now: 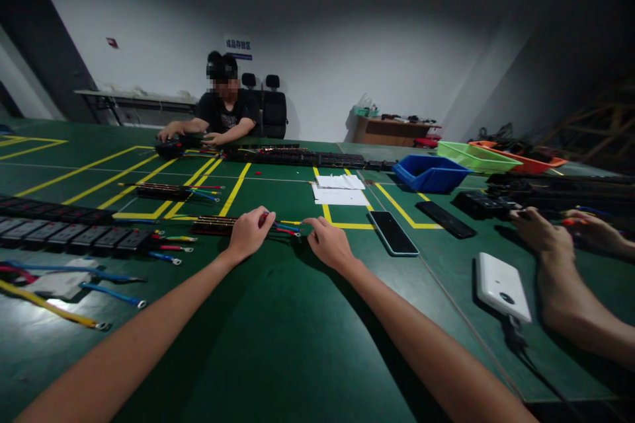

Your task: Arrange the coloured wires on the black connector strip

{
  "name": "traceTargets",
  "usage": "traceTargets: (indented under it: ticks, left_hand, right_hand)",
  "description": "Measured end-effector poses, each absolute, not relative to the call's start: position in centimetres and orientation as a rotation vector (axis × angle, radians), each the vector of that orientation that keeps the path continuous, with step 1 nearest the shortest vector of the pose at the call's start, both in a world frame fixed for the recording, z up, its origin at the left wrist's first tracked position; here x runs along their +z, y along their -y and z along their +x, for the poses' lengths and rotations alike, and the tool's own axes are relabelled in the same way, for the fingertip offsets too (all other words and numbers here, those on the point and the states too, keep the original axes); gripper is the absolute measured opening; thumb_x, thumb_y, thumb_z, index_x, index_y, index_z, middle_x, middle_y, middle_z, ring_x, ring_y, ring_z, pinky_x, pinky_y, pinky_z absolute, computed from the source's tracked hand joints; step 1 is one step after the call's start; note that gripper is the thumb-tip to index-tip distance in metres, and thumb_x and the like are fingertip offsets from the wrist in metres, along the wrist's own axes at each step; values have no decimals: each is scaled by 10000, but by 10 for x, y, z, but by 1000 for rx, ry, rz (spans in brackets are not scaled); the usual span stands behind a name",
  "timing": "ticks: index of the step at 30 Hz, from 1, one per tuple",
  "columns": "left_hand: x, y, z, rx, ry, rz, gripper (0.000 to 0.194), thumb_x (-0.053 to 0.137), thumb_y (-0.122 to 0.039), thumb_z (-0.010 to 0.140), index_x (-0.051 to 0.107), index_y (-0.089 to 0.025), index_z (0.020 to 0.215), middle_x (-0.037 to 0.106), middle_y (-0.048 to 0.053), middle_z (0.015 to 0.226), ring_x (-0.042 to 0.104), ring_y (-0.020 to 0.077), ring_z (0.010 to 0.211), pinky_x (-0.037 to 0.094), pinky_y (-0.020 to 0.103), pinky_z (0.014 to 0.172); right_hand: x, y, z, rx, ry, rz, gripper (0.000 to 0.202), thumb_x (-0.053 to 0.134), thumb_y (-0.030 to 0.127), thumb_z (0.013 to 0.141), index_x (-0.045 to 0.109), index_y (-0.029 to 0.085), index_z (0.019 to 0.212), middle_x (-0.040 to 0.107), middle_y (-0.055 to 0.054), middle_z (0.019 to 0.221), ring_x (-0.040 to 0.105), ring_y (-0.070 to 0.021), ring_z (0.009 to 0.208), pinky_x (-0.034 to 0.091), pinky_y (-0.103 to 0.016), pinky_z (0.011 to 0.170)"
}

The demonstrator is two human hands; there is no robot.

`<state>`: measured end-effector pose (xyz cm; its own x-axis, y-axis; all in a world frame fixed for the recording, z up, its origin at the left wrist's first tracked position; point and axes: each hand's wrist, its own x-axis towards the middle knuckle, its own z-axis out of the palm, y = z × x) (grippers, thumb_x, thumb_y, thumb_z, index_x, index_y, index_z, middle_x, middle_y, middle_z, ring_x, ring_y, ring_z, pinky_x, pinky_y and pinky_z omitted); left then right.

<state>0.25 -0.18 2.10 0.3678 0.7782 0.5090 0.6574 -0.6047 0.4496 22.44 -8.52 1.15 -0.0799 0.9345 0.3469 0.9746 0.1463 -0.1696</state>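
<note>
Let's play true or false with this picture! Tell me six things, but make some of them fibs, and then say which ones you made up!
1. The left hand holds coloured wires, and the right hand is by their ends. True.
2. Nobody else is here. False: a person in a black top is across the green table.
3. A blue bin is next to a green bin. True.
4. The right hand is holding a phone. False: the nearest phone lies on the table.
5. White papers lie on the table. True.
6. No cord shows anywhere. False: a black cord is plugged into a white gadget.

1 head-worn camera looks forward and down across the green table point(278, 357) towards the wall point(317, 46)
</note>
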Motion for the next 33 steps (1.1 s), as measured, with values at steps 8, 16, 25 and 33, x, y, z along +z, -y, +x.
traceTargets:
  ticks: [8, 16, 25, 33]
  left_hand:
    - [20, 1, 1, 1049, -1258, 2434, 398, 401, -505, 1006, 588, -210, 814, 627, 13, 714, 587, 187, 661, 365, 284, 599]
    - [19, 0, 2, 1061, -1279, 2447, 392, 402, -501, 1006, 589, -214, 815, 638, 12, 720, 598, 188, 673, 361, 286, 604]
    - [21, 1, 3, 1041, -1282, 2436, 399, 397, -503, 1002, 590, -210, 812, 633, 19, 717, 590, 191, 665, 363, 285, 600]
    - [21, 2, 3, 1035, -1316, 2450, 400, 393, -511, 997, 588, -216, 809, 646, 23, 723, 597, 195, 667, 358, 287, 590]
  right_hand:
    - [13, 86, 224, -146, 2076, -1841, 359, 449, 213, 964, 620, 251, 1277, 653, -52, 1091, 627, -167, 826, 396, -257, 647]
    - [10, 88, 225, -144, 2163, -1735, 310, 443, 240, 980, 726, 246, 1106, 645, -45, 1010, 617, -150, 798, 407, -246, 671]
    - [15, 84, 223, -104, 2144, -1905, 366, 428, 218, 982, 634, 280, 1279, 637, -50, 1040, 624, -169, 811, 398, -263, 634]
    - [12, 88, 225, -189, 2127, -1777, 330, 430, 238, 988, 689, 251, 1191, 629, -54, 1045, 614, -158, 813, 413, -253, 667]
